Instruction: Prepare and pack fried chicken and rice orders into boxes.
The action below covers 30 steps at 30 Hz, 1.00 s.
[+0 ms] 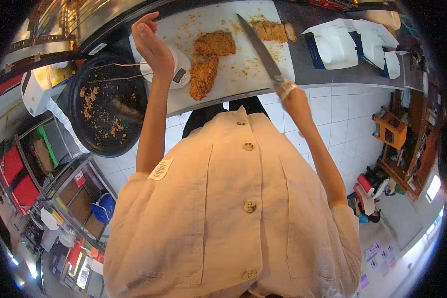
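My right hand point(295, 101) grips a long kitchen knife point(262, 52) by its handle, the blade slanting up and left over a white cutting board point(242, 74). Above a white kitchen scale point(179, 62) my left hand point(151, 43) is raised, fingers bent and thumb apart, with nothing visible in it. Two whole pieces of breaded fried meat, an upper piece point(215, 43) and a lower piece point(203, 77), lie beside the scale. Right of the blade is a sliced breaded piece point(271, 31). Crumbs dot the board. Metal tongs point(115, 79) extend from behind my left wrist over a black pan.
The round black pan point(108, 108) holds crumbs at the left. Unfolded white-and-navy paper boxes point(335, 46) lie on the dark counter point(320, 77) to the right. A wooden stool point(390, 128) stands on the tiled floor. A person point(368, 214) is farther back at the right.
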Each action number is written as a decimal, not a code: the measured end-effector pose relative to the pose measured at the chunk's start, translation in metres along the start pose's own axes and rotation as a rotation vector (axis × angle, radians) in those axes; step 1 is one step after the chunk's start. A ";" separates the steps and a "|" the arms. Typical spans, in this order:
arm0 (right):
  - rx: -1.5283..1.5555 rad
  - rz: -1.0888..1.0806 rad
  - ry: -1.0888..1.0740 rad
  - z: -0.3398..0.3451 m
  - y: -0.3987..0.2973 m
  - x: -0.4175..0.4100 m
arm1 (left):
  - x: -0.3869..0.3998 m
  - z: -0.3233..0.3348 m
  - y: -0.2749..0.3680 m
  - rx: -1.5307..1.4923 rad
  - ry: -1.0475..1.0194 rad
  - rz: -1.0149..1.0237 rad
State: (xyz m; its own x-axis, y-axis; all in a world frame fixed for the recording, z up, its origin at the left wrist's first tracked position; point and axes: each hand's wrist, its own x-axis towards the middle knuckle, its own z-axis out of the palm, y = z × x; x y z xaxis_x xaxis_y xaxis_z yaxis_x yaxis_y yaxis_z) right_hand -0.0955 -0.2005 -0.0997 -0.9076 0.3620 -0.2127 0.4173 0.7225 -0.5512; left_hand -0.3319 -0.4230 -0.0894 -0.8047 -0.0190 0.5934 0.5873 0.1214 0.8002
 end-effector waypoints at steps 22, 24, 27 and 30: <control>-0.405 -0.248 -0.256 -0.023 -0.023 0.068 | -0.011 0.090 -0.039 0.009 -0.587 -0.005; -0.384 -0.231 -0.183 -0.015 -0.021 0.069 | -0.022 0.104 -0.044 0.081 -0.596 0.085; -0.396 -0.266 -0.178 -0.016 -0.032 0.075 | -0.032 0.113 -0.062 0.185 -0.645 0.117; -0.433 -0.279 -0.240 -0.019 -0.046 0.076 | -0.039 0.114 -0.075 0.304 -0.694 0.058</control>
State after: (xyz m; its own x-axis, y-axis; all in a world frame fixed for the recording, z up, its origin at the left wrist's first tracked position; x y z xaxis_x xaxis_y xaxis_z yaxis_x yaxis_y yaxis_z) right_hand -0.1825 -0.1949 -0.0752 -0.9501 0.0149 -0.3116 0.0946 0.9655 -0.2425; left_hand -0.3539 -0.3181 -0.1823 -0.7028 0.6121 0.3626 0.6610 0.3735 0.6508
